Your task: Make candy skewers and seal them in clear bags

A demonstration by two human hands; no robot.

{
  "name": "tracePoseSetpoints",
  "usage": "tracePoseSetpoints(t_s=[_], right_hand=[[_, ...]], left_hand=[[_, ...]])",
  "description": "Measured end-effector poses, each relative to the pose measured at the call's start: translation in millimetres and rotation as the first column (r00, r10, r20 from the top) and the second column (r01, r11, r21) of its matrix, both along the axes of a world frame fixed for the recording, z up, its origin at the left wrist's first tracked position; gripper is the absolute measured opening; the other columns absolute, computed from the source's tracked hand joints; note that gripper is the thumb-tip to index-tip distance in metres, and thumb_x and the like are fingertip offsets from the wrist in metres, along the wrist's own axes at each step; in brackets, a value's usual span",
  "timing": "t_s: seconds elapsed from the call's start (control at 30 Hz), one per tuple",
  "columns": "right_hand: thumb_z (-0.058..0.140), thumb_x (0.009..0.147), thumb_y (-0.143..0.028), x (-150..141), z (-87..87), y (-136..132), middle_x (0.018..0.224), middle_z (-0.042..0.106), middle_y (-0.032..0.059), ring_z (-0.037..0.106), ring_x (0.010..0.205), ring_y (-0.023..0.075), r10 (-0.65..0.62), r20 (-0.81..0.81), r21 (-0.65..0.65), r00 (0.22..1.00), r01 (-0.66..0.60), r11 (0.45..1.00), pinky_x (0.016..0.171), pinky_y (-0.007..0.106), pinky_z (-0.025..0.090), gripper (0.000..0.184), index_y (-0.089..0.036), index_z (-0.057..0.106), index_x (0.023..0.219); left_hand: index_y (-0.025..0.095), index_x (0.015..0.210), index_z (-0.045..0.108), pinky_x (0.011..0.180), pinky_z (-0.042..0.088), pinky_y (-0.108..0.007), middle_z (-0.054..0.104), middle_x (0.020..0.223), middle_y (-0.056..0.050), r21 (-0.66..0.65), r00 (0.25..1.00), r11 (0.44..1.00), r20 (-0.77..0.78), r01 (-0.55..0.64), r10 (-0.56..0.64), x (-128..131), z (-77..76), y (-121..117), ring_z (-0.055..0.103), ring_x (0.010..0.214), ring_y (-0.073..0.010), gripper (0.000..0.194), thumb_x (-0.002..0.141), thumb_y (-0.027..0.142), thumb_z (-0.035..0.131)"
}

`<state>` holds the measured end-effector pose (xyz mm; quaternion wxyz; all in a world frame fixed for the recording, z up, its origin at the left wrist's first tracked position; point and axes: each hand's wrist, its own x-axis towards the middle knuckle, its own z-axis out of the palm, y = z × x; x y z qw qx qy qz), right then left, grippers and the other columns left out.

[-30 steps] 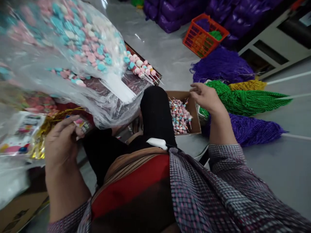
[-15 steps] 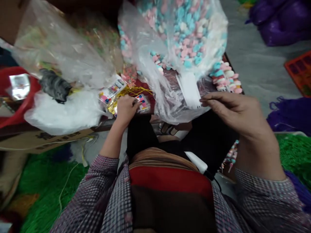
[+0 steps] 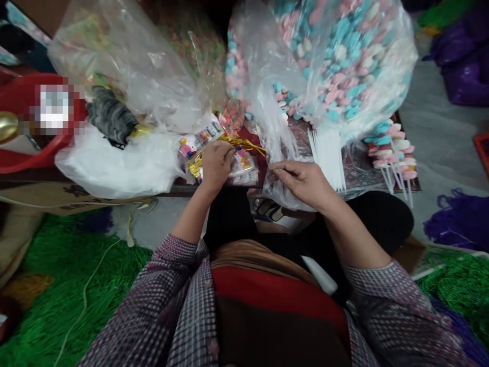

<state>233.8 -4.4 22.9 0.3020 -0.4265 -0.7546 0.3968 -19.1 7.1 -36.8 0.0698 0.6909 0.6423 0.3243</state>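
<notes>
My left hand (image 3: 216, 164) rests fingers-curled on a small heap of gold twist ties (image 3: 229, 145) and printed candy wrappers (image 3: 244, 165) at the edge of a low table. My right hand (image 3: 301, 181) is closed in a pinch on the loose clear plastic of a big bag (image 3: 332, 66) full of pink, blue and white candies. White lollipop sticks (image 3: 328, 155) poke out of that bag just right of my right hand. Finished candy skewers (image 3: 389, 148) lie at the table's right end.
A second clear bag of candies (image 3: 126, 66) and a white plastic bag (image 3: 118, 165) sit at the left, beside a red tub (image 3: 23, 102). Green string bundles (image 3: 64, 295) cover the floor at the left; green and purple bundles (image 3: 458, 229) lie at the right. Cardboard (image 3: 57, 196) edges the table.
The view swung from the right side back over the table. My right hand came in from the box of wrapped candies to the clear bag, then slid left toward my left hand.
</notes>
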Motion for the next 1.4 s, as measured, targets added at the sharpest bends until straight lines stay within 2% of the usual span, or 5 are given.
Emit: tracePoseSetpoints(t_s=[0.2, 0.5, 1.0, 1.17, 1.4], right_hand=[[0.07, 0.088, -0.051, -30, -3.4, 12, 0.086, 0.074, 0.0024, 0.067, 0.078, 0.0157, -0.074, -0.144, -0.208, 0.987, 0.043, 0.977, 0.075, 0.03, 0.053, 0.037, -0.017, 0.076, 0.1], [0.07, 0.087, -0.051, 10, -5.3, -1, 0.081, 0.065, 0.0, 0.06, 0.076, 0.0137, -0.247, -0.244, -0.207, 0.938, 0.199, 0.958, 0.072, 0.028, 0.05, 0.031, -0.02, 0.07, 0.089], [0.086, 0.068, -0.064, 19, -18.3, -31, 0.072, 0.064, -0.0039, 0.053, 0.064, 0.0097, -0.358, -0.426, -0.402, 0.831, 0.18, 0.898, 0.061, 0.024, 0.042, 0.047, -0.021, 0.07, 0.081], [0.077, 0.071, -0.074, 21, -18.8, -35, 0.048, 0.045, -0.0076, 0.036, 0.046, 0.0073, -0.506, -0.35, -0.413, 0.788, 0.355, 0.839, 0.048, 0.025, 0.03, 0.059, -0.021, 0.055, 0.059], [0.082, 0.064, -0.073, 26, -19.5, -34, 0.063, 0.06, -0.0048, 0.047, 0.057, 0.0087, -0.443, -0.408, -0.404, 0.798, 0.277, 0.872, 0.057, 0.024, 0.04, 0.056, -0.02, 0.066, 0.073]], left_hand=[[0.02, 0.106, 0.07, 0.088, 0.049, -0.033, 0.071, 0.098, -0.006, 0.131, 0.95, 0.957, 0.149, 0.257, -0.275, 29, 36.2, -26, 0.066, 0.096, -0.0177, 0.027, 0.104, 0.037, 0.05], [0.016, 0.083, 0.066, 0.069, 0.047, -0.027, 0.065, 0.076, -0.001, -0.272, 0.643, 0.799, 0.745, 0.537, -0.178, 44, 42.8, -33, 0.058, 0.07, -0.0124, 0.039, 0.087, 0.054, 0.07], [0.021, 0.068, 0.049, 0.06, 0.035, -0.027, 0.05, 0.063, 0.002, -0.292, 0.756, 0.764, 0.546, 0.575, -0.36, 66, 53.8, -38, 0.046, 0.063, -0.0122, 0.045, 0.096, 0.055, 0.051], [0.021, 0.085, 0.054, 0.058, 0.043, -0.024, 0.062, 0.061, 0.004, -0.335, 0.61, 0.688, 0.768, 0.643, -0.196, 75, 49.1, -44, 0.055, 0.055, -0.0113, 0.037, 0.093, 0.056, 0.06], [0.022, 0.07, 0.047, 0.047, 0.031, -0.023, 0.042, 0.052, 0.008, -0.343, 0.657, 0.782, 0.746, 0.52, -0.11, 80, 34.9, -47, 0.036, 0.045, -0.0076, 0.05, 0.093, 0.065, 0.056]])
